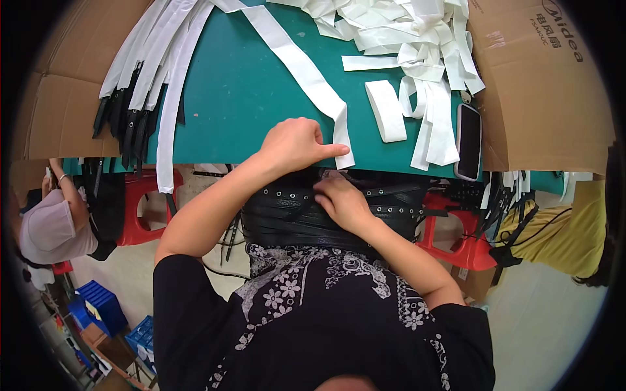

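My left hand (293, 144) is over the green table's near edge, its fingers loosely curled and its thumb stretched away from them. The thumb lies across the near end of a long white fabric strip (297, 60), which bends close to that end. Black belts with metal eyelets (287, 218) lie in a thick pile across my lap. My right hand (345, 202) is closed at the top of this pile, just under the table edge, with a black belt at its fingers. Its fingertips are partly hidden.
White strips (398, 36) are heaped at the far right, beside a folded white strip (386, 111) and a phone (467, 141). Black belts with white sleeves (147, 78) hang over the left edge. Cardboard (538, 91) walls both sides. Red stools (140, 208) and other people flank me.
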The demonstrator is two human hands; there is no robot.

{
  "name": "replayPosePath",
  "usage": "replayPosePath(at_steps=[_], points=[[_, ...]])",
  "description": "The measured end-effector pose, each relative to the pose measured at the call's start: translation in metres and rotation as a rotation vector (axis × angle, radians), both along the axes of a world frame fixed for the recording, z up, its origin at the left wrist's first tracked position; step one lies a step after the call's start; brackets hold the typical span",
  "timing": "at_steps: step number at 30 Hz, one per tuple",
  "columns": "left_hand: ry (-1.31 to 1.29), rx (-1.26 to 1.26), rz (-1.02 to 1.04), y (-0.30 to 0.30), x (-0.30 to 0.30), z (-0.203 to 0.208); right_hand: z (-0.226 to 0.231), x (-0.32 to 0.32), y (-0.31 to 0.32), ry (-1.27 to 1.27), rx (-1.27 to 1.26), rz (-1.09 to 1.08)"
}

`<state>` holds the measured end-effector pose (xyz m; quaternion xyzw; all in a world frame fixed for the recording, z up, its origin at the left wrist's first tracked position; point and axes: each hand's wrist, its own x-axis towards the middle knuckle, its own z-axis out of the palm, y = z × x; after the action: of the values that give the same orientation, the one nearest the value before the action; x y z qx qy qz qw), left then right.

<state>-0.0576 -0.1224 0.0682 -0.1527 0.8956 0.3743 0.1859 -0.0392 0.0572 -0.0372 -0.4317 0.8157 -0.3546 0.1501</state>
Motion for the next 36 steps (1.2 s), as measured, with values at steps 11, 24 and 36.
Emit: replayPosePath(at_steps=[11,24,36], points=[[0.044,0.678,0.198,-0.011,0.002,-0.007,-0.043,-0.059,-0.063,-1.124,-0.361,-0.202],[0.311,0.931,0.586,-0.048,-0.002,-0.03,0.103,-0.005,0.047,-1.362,-0.325,0.086],[0.725,0.23,0.144,-0.011,0.028,-0.052,-0.055,0.003,0.016,-0.156,0.478,0.119]])
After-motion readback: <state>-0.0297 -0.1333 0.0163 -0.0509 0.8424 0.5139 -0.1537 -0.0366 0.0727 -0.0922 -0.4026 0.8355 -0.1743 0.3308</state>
